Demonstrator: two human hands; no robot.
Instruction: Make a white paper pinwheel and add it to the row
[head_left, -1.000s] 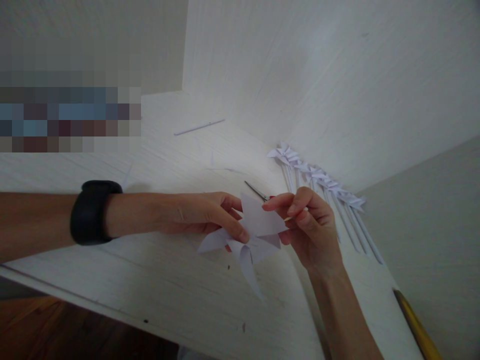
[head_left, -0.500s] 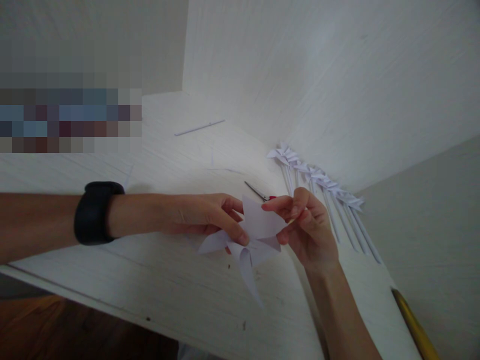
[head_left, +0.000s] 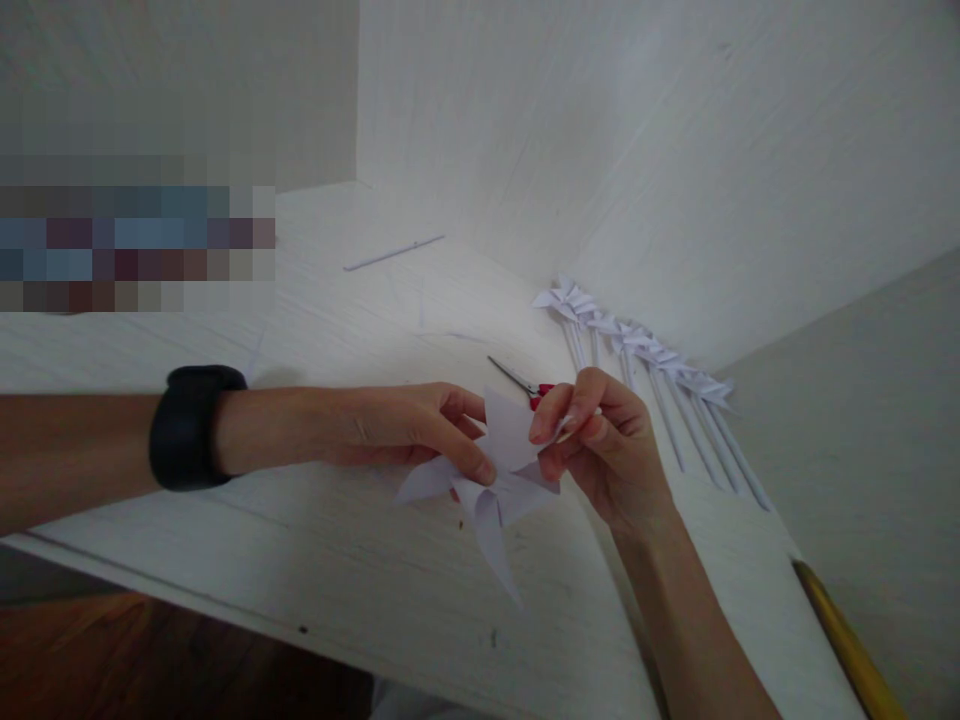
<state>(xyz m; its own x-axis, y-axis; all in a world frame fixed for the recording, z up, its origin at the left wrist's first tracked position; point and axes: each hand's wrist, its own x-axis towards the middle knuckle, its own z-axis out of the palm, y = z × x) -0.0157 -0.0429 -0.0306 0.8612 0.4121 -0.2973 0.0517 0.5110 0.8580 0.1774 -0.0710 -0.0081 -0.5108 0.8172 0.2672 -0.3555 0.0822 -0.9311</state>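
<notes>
left hand: pinching paper pinwheel | right hand: pinching its flap | scissors: beyond

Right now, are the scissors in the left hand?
No: the left hand holds the white paper pinwheel, while the scissors lie on the table beyond the pinwheel.

The paper pinwheel in front is plain white with a cool lilac tinge, and the row of pinwheels and the thin stick share that tint. The scissors pair grey blades with red handles. The wristband is solid black. Faint grey streaks run across the off-white desk; the floor is reddish brown, the long object at lower right mustard gold.
</notes>
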